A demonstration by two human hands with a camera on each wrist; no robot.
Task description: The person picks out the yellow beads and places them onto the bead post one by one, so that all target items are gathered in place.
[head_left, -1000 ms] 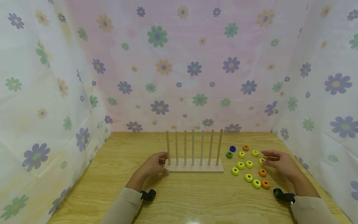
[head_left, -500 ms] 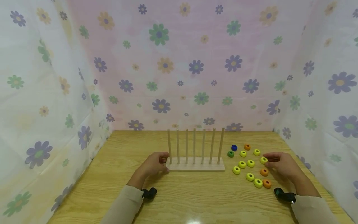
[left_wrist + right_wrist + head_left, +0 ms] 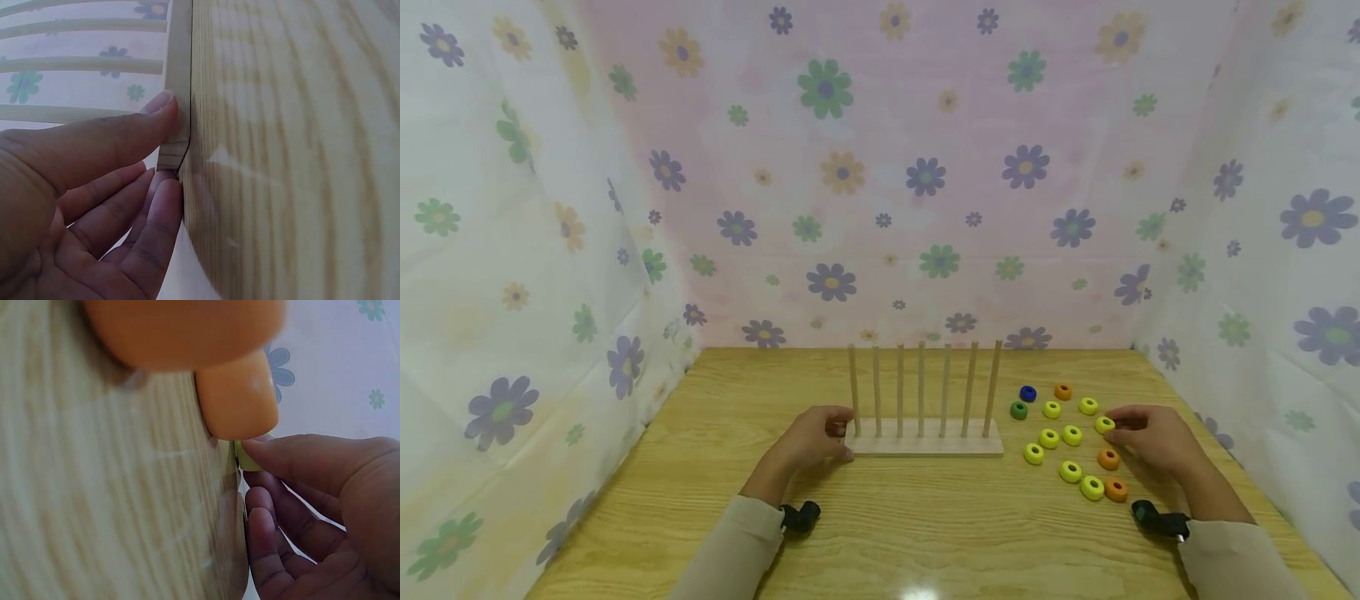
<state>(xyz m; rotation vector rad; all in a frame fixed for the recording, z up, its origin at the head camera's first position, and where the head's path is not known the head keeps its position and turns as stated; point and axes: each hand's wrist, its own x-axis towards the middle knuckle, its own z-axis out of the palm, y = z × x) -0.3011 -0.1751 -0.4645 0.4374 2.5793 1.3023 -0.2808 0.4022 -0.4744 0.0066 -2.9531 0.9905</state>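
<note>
A wooden peg stand with a row of several bare upright pegs stands mid-table in the head view. At its left end, my left hand grips the base, thumb on the front face and fingers curled around the end. To the right, my right hand pinches a yellow ring between thumb and fingers, low at the tabletop. In the right wrist view that ring is mostly hidden behind the thumb and an orange ring.
Several other yellow rings, a few orange ones, a green ring and a blue ring lie spread right of the stand. Flowered cloth walls the wooden table at the back and sides.
The right thumb and fingers have closed on the yellow ring, which has shifted very slightly. My left hand keeps its place on the stand. The head view has tilted a little.
</note>
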